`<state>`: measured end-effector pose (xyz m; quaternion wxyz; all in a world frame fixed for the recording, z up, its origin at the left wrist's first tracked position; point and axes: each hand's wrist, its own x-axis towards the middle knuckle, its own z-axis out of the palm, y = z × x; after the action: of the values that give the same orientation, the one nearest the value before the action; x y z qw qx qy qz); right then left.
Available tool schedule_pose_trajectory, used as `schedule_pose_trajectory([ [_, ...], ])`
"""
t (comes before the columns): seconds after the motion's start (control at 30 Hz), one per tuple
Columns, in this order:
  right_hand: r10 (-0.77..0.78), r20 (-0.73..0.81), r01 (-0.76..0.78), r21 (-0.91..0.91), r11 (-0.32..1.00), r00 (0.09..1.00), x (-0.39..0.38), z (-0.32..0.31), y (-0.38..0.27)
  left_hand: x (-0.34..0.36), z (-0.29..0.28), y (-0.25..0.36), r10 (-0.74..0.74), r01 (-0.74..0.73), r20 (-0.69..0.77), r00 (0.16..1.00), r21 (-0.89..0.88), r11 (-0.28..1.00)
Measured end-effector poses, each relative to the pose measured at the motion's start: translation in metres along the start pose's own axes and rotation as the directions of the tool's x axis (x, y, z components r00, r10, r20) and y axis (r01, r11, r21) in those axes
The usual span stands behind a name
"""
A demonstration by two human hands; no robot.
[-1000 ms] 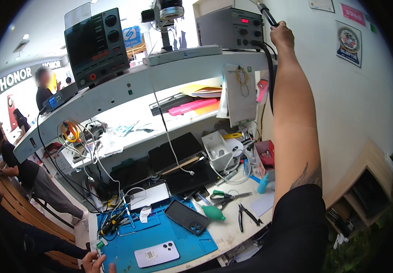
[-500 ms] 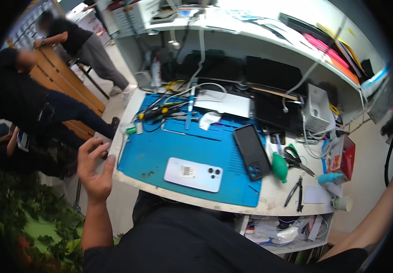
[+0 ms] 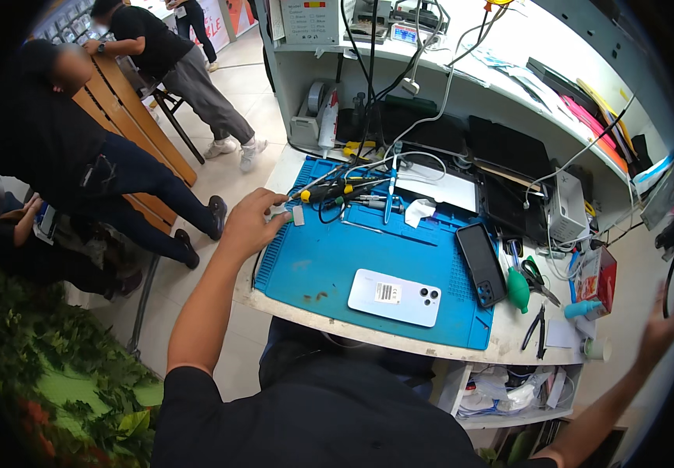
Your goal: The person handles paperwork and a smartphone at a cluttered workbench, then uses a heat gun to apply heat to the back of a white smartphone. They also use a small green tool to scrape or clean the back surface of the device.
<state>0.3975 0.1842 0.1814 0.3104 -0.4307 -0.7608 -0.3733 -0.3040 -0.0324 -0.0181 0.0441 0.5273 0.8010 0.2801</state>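
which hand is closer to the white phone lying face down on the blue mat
Left. The left hand rests at the blue mat's far left corner, up-left of the white phone. The right hand is raised off the bench's right end, farther away.

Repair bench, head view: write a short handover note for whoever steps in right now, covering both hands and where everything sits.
Left hand: at the far left corner of the blue mat, fingers pinching a small white piece; what it is cannot be told.
Right hand: off the bench at the right, open, holding nothing.
White phone lies back up near the mat's front edge; black phone lies at its right edge.
Screwdrivers and tweezers lie along the far edge.
Both phones look closed; no opening work visible.
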Motion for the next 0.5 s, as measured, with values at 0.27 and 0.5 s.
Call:
schedule_pose_trajectory([
  [0.27,-0.359,0.381,-0.172,0.851,0.495,0.852,-0.078,0.008,-0.293,0.013,0.0,-0.016,0.019,-0.041,0.163,0.987,0.132,0.99],
  [0.5,-0.427,0.398,-0.478,0.873,-0.095,0.812,-0.051,0.015,-0.415,-0.039,-0.01,0.015,0.125,0.208,0.433,0.893,-0.641,0.739],
])
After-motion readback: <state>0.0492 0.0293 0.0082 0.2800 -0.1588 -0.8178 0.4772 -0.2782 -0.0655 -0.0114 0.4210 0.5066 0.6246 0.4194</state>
